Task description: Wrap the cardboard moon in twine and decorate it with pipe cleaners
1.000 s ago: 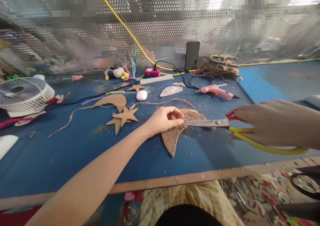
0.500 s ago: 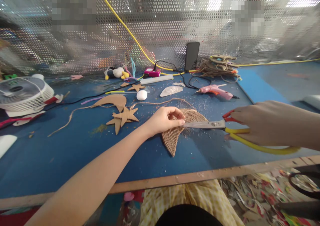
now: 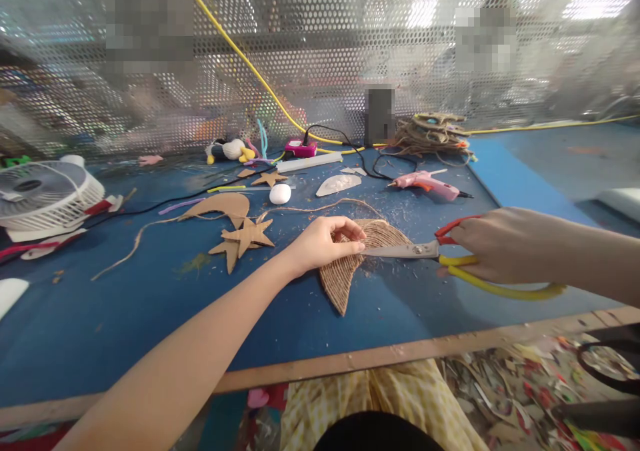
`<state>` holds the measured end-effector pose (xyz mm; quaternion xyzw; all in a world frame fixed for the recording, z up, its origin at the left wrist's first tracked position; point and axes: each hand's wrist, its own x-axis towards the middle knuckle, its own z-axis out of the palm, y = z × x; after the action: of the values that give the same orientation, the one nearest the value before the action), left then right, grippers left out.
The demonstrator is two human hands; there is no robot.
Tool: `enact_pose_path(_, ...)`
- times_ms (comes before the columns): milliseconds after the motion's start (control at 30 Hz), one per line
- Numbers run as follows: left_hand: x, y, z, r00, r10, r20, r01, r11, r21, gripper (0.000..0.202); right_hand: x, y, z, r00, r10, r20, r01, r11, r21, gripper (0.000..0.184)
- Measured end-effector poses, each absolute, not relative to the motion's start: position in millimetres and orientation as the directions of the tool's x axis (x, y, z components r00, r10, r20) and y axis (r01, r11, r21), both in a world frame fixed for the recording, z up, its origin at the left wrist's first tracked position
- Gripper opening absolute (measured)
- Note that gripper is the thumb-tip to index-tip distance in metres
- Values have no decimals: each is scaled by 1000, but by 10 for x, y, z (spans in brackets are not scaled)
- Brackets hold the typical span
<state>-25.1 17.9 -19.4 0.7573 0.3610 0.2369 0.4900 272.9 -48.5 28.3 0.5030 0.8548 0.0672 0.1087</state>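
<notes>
A crescent wound in brown twine (image 3: 339,284) lies flat on the blue table. Across its middle rests my left hand (image 3: 325,241), thumb and fingertips drawn together in a pinch; whatever is between them is too small to make out. My right hand (image 3: 500,244) grips scissors (image 3: 400,251) with one red and one yellow handle. Their blades look closed or nearly so, and point left across the crescent, the tips beside my left thumb. From the crescent's top edge a strand of twine (image 3: 325,206) runs off to the left.
Cardboard stars (image 3: 247,236) and a bare cardboard crescent (image 3: 223,206) lie to the left, near a white egg-shaped piece (image 3: 280,194). Behind are a pink glue gun (image 3: 427,184), its black cord, and a pile of twine pieces (image 3: 433,134). A white fan (image 3: 45,194) stands far left.
My right hand and the scissors have shifted slightly left, with the handles drawn a little closer to the crescent. My left hand stays on the crescent; the whole view has moved slightly.
</notes>
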Motion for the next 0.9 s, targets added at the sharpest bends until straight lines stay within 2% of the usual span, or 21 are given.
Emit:
enact_pose_path(67,-242,173,-210,617,787,13,274,-231,934,19,2720,-475,282,-462,865,-196,823,500,269,49)
enact_pose_path(133,-235,181,-235,572,820,27,223,-187,957,22,2725,-475,283,-455,867,-202,811,497,308,52)
enact_pose_path(233,-276,265,-268,363,928,83,229,-175,958,32,2757,-490,293,-494,856,-153,793,516,324,55)
enact_pose_path(300,-365,384,-276,160,970,183,341,-228,912,32,2782,-488,316,-497,858,-129,798,510,320,57)
enact_pose_path(400,-560,594,-265,-76,902,426,592,-303,747,15,2778,-406,388,-388,918,-76,864,391,317,58)
enact_pose_path(433,-619,645,-257,-122,853,507,680,-301,669,10,2758,-349,419,-329,944,-42,892,325,314,58)
enact_pose_path(533,-686,673,-218,-207,768,606,753,-270,600,15,2632,-83,510,-163,984,79,954,137,267,57)
enact_pose_path(600,-626,597,-193,-163,740,653,772,-317,552,17,2505,164,537,-111,988,109,976,88,201,56)
enact_pose_path(667,-520,491,-186,1,737,676,765,-436,474,16,2360,451,518,-122,986,113,987,109,116,51)
enact_pose_path(733,-422,396,-202,353,726,591,667,-638,385,12,2206,756,449,-145,981,130,989,138,59,50)
enact_pose_path(767,-387,359,-214,435,723,536,639,-668,382,11,2128,904,401,-174,976,131,985,173,20,49)
enact_pose_path(900,-344,273,-241,555,748,364,628,-663,407,12,1840,1357,221,-275,951,144,955,287,-72,34)
